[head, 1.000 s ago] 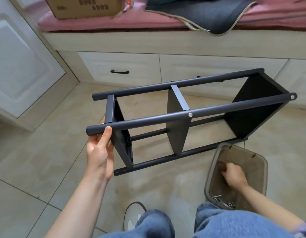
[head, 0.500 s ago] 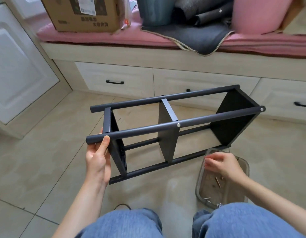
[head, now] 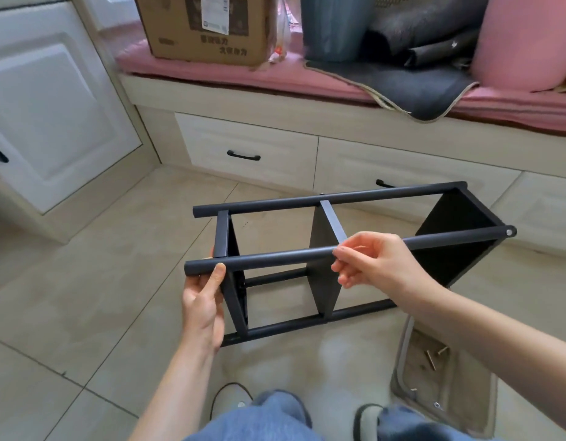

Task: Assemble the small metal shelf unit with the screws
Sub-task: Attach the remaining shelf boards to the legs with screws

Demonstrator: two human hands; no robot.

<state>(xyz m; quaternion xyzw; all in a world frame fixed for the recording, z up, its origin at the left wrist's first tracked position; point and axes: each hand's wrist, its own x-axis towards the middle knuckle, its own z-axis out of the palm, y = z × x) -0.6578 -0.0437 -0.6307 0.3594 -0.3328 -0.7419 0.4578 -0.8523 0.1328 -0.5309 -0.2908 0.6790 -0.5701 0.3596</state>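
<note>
The black metal shelf unit (head: 275,257) lies on its side, lifted off the floor, with three panels between four round rails. My left hand (head: 200,300) grips its left end, the thumb pressed on the near top rail. My right hand (head: 377,262) is at that same rail where the middle panel meets it, thumb and forefinger pinched together on what looks like a small screw, mostly hidden by the fingers. A silver screw head (head: 509,232) shows at the rail's right end. Loose screws (head: 431,358) lie in a clear plastic container (head: 402,354) on the floor at lower right.
A drawer bench (head: 243,154) with a pink cushion runs behind the shelf, carrying a cardboard box (head: 211,30), a grey bin and dark cloth. A white cabinet door (head: 52,116) stands at left. My knees and shoes are at the bottom edge.
My right hand has come out of the screw container and risen to the near top rail at the middle panel. The camera has tilted up; my left hand keeps its hold.
</note>
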